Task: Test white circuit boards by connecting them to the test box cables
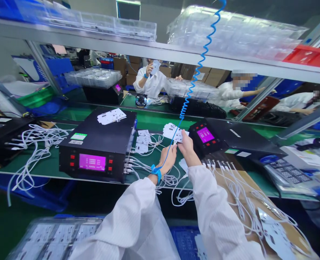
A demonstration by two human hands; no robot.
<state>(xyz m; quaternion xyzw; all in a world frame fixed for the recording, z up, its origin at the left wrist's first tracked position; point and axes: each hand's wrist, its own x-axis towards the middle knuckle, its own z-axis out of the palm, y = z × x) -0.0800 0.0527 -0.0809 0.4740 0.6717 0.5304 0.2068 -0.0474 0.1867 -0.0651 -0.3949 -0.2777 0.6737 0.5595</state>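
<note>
My left hand, with a blue wrist strap on a coiled blue cord, is pinched on the plug of a white cable. My right hand grips a small white board right at that plug. Both hands meet above the green bench, between two black test boxes. More white boards lie just left of my hands, each with a cable attached.
The left black test box has a pink screen and white boards on top; the right box has one too. Loose white cables sprawl left and right. Clear trays sit below. People in white coats work across the bench.
</note>
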